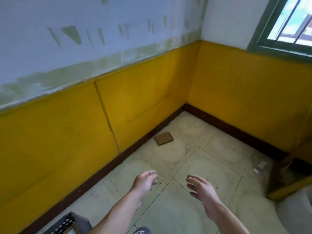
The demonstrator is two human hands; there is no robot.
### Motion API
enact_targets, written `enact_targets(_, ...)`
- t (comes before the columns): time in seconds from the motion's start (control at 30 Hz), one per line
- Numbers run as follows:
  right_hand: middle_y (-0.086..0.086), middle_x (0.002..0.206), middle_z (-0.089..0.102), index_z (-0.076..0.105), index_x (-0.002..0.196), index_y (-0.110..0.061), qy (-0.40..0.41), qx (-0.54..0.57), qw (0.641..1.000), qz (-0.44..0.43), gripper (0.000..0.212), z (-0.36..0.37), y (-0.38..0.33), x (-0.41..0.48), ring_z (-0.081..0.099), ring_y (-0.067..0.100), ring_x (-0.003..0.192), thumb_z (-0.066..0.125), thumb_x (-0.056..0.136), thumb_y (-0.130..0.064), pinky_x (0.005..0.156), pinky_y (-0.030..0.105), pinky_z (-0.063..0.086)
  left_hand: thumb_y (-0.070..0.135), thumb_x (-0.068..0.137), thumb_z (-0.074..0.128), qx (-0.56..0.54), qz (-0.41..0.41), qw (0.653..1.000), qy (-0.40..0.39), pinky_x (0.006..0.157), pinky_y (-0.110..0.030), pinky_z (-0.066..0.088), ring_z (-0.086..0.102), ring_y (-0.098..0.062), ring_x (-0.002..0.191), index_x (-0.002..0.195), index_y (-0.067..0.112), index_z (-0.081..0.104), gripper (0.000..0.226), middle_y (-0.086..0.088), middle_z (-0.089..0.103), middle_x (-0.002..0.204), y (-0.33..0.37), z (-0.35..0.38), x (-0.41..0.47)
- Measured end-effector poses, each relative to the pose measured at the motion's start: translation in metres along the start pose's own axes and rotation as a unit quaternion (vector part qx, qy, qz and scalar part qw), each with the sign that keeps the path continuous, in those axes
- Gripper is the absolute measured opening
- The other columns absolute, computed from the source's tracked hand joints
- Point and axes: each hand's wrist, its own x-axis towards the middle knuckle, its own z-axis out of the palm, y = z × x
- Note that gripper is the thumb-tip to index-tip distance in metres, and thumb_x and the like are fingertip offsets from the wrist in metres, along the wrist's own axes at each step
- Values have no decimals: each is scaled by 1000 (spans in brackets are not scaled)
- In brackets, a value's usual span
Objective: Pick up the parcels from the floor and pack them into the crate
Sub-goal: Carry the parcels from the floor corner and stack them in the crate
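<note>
Bottom-left edge: crate (pixel 65 223), dark perforated wall, only a corner in view. Centre: parcel (pixel 164 138), flat brown cardboard square, lay on floor just beside dark skirting (pixel 118 162), nr room corner, well apart from both hands. L hand (pixel 145 181) reached fwd over floor, fingers loosely curled, held nothing. R hand (pixel 202 190) beside it, fingers spread & relaxed, also empty. Yellow lower wall (pixel 59 141) ran along left & back. Grimy tiles (pixel 170 210) stretched btwn hands & parcel. Shoe toe (pixel 142 231) at bottom edge. Small white scrap (pixel 260 166) lay at right, nr yellow wooden frame (pixel 285 187). Window (pixel 288 22) top right.
</note>
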Motion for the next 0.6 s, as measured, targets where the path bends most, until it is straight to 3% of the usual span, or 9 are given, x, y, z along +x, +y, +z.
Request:
enact_targets(0.1, -1, 114, 67, 65, 112, -18, -6, 7, 1000, 3, 19, -20, -20, 34, 62, 13, 105, 55, 95, -19, 87, 30, 49, 19, 97, 49, 8, -1, 1000, 3, 82, -25, 49, 62, -12, 101, 105, 28, 59, 15, 3, 66, 107, 21, 29, 33)
enact_targets(0.27, -1, 117, 65, 63, 118, -18, -16, -5, 1000, 9, 24, -50, -59, 108, 61, 14, 107, 55, 95, -21, 89, 30, 49, 19, 97, 48, 4, -10, 1000, -3, 88, -29, 48, 61, -13, 104, 111, 25, 59, 18, 4, 64, 109, 59, 71, 109)
enact_targets(0.43, -2, 115, 66, 63, 119, -17, -5, -30, 1000, 9, 25, -84, -122, 212, 61, 14, 106, 55, 95, -22, 87, 29, 49, 19, 100, 44, -39, -13, 999, 12, 75, -22, 49, 62, -11, 102, 120, 20, 58, 25, 3, 65, 112, 107, 105, 211)
enact_targets(0.6, -2, 111, 67, 65, 114, -17, 1, -57, 998, 20, 23, -114, -188, 304, 63, 13, 103, 56, 94, -22, 86, 30, 51, 21, 100, 44, -55, -30, 998, 21, 71, -21, 47, 61, -9, 99, 124, 18, 59, 29, 5, 65, 110, 163, 130, 307)
